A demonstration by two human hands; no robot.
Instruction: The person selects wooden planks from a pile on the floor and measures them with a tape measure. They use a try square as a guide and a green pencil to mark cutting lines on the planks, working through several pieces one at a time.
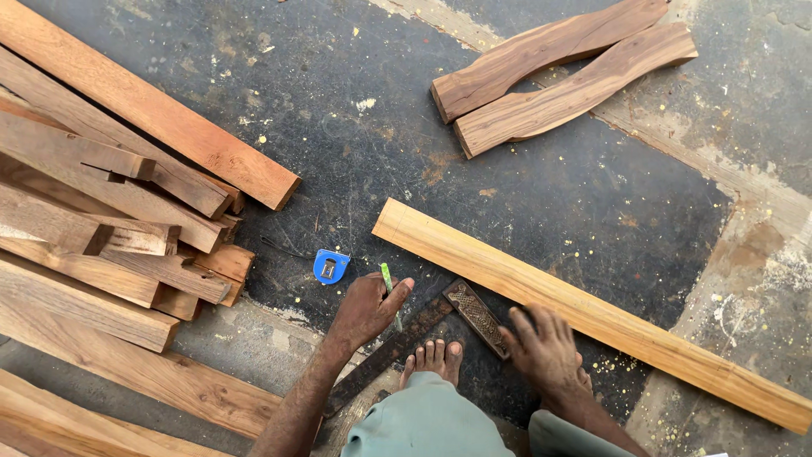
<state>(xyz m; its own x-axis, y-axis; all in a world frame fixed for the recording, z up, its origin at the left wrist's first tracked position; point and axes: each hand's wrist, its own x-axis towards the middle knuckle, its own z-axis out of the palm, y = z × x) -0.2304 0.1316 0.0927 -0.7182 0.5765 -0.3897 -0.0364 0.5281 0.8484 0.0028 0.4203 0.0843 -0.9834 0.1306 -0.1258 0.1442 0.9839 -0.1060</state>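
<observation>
Dusty dark floor (550, 195) – left hand (365, 309) fingers gripping green pencil (386, 278); right hand (543, 349) fingers spread open beside pale plank (584, 309).

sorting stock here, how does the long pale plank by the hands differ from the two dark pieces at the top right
The long pale plank is straight-edged; the two dark pieces have wavy, curved outlines. The plank is light yellow-tan, the dark pieces reddish brown with stronger grain. The plank is much longer and lies alone, with the right hand next to it, while the dark pieces lie side by side, away from both hands. All are bare wood lying flat on the dark floor.
</observation>
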